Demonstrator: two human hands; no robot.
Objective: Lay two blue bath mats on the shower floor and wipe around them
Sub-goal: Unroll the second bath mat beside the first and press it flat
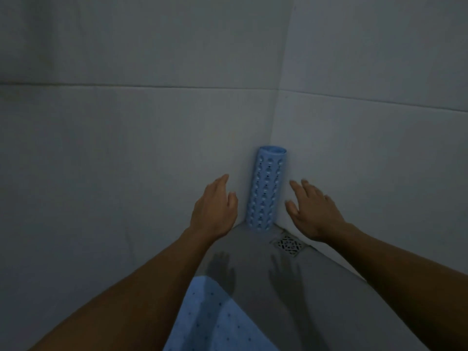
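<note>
Here, on the left, the pale tiled wall runs toward the corner, and in front of it the left hand reaches forward with fingers together and slightly curled, its grip wide and holding nothing. Below it, at the bottom of the view, a flat light-blue rubber bath mat with small dark holes already lies on the grey shower floor, so one mat seems to be down. Just right of the left hand, a second blue perforated bath mat, rolled into a tube, stands upright in the corner where the two walls meet, its base on the floor; leaning there probably keeps it from unrolling or toppling. Both hands flank it without touching, apparently so they can close on it from either side. Further right, the right hand is spread with fingers splayed, its grip wide and empty, near the right-hand wall. Below it, a square metal floor drain with a lattice grate sits uncovered beside the roll's base; the second mat may need laying clear of it. No cloth for wiping is visible.
</note>
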